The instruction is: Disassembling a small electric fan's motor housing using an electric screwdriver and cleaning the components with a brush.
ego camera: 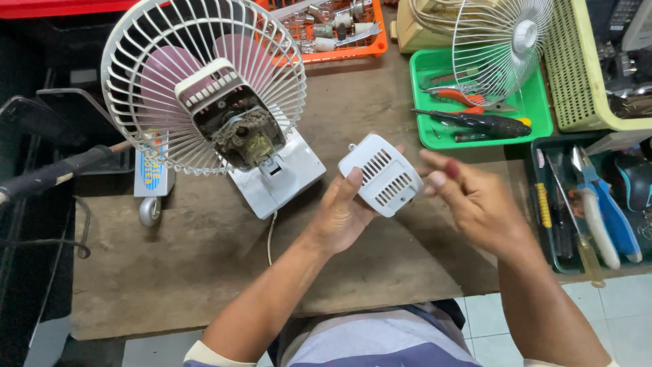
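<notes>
A small white desk fan (224, 115) lies on the brown worktop (204, 272), its rear facing up and its dusty motor (244, 136) bare. My left hand (343, 217) holds the white slotted motor cover (380, 175), with the thumb across its near edge. To the right of the cover is my right hand (475, 200), fingers loosely spread, the fingertips close to the cover's right side and holding nothing.
A detached white fan grille (499, 41) leans over a green tray (536, 109) holding pliers and a screwdriver. An orange tray of parts (339, 30) sits at the back. Blue-handled cutters (604, 204) lie in a dark tray at right. A soldering iron handle (54, 173) lies at left.
</notes>
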